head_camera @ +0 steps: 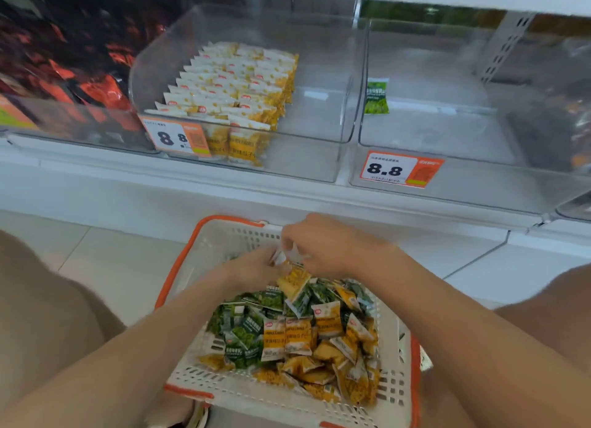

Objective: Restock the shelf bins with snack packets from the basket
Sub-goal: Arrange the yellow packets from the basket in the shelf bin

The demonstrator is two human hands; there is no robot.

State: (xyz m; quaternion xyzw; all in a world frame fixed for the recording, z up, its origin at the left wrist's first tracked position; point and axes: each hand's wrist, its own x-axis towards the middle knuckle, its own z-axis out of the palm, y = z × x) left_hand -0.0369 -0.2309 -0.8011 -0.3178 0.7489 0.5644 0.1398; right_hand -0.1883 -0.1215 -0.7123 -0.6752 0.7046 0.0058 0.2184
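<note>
A white basket with an orange rim stands on the floor, holding several yellow and green snack packets. Over its far end, my left hand and my right hand meet and both pinch yellow-and-white packets. On the shelf above, the middle clear bin holds neat rows of yellow packets in its left half. In the right clear bin stands a single green packet.
A bin of red and black packets sits at the shelf's left. Orange price tags reading 8.8 hang on the middle bin and the right bin. My knees flank the basket on the pale tiled floor.
</note>
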